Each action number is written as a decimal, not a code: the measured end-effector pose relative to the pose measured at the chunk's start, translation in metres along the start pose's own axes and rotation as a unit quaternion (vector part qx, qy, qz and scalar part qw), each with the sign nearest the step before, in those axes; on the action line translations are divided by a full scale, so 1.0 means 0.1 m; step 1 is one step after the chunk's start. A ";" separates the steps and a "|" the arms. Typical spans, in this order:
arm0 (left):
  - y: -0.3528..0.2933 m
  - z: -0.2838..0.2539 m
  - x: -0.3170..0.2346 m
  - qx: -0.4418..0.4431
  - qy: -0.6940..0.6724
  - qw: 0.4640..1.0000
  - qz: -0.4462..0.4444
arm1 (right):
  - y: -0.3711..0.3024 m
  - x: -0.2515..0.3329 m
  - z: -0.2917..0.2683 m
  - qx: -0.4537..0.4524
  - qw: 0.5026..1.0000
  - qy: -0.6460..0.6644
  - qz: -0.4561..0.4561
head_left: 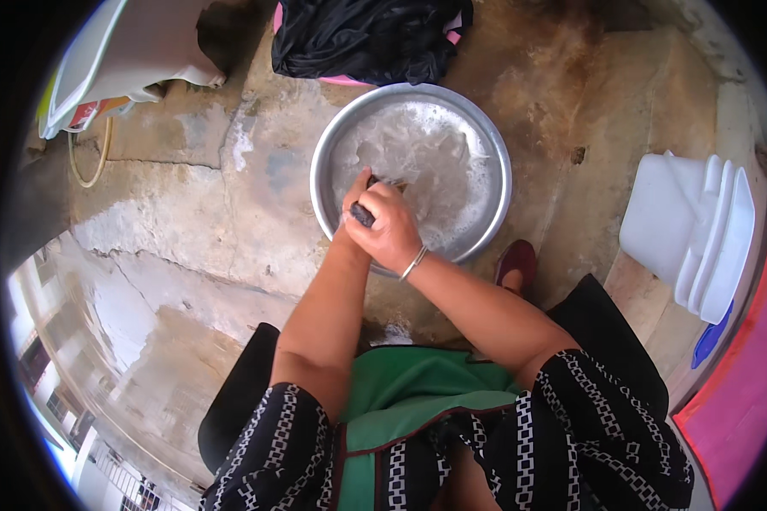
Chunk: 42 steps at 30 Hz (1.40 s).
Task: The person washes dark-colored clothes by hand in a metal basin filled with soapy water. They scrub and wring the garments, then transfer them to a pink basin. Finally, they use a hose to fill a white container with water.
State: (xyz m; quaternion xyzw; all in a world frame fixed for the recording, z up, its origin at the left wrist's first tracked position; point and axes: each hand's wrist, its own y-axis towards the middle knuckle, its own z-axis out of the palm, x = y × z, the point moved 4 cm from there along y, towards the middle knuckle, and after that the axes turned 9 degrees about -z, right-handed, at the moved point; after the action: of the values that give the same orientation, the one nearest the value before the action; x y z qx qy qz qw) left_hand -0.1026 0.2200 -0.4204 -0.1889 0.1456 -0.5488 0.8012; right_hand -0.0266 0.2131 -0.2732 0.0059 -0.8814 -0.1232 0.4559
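Note:
A round metal basin (496,136) stands on the ground in front of me, holding greyish, foamy water (439,157). Both my hands are close together over its near left part. In my right hand (392,226), fingers wrapped tight, is a small dark bundle that looks like wet cloth (362,215); one end sticks out of the fist. My left hand (353,194) presses against the right one and is partly hidden behind it. Its fingers are closed round the same dark bundle, as far as I can see. A bangle circles my right wrist.
Beyond the basin lies a heap of black cloth (366,38) in a pink container. White plastic tubs (682,226) are stacked at the right. A pale plastic bin (145,51) and a hose (102,157) are at the far left. The concrete ground (170,196) is cracked and wet in patches.

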 end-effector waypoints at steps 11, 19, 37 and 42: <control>-0.15 0.39 -0.04 -0.423 0.147 0.894 0.011 | -0.23 -0.83 0.24 -0.003 0.979 -0.035 0.203; -0.42 0.42 -0.41 -0.471 0.366 0.795 0.107 | -0.56 -1.20 0.09 0.142 0.938 -0.287 0.134; -1.07 1.81 0.10 -0.097 0.212 0.969 -0.078 | -0.07 0.58 -1.13 -0.087 0.881 0.360 0.295; -1.41 2.39 0.15 -0.017 0.168 0.985 0.026 | -0.27 1.54 -1.19 0.081 0.986 -0.071 -0.129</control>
State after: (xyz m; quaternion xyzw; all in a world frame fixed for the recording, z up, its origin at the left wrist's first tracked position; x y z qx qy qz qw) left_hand -0.1082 0.1936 -0.1436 -0.1037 0.2926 -0.5492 0.7759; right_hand -0.0234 0.1427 -0.0899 0.1481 -0.9103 -0.1089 0.3709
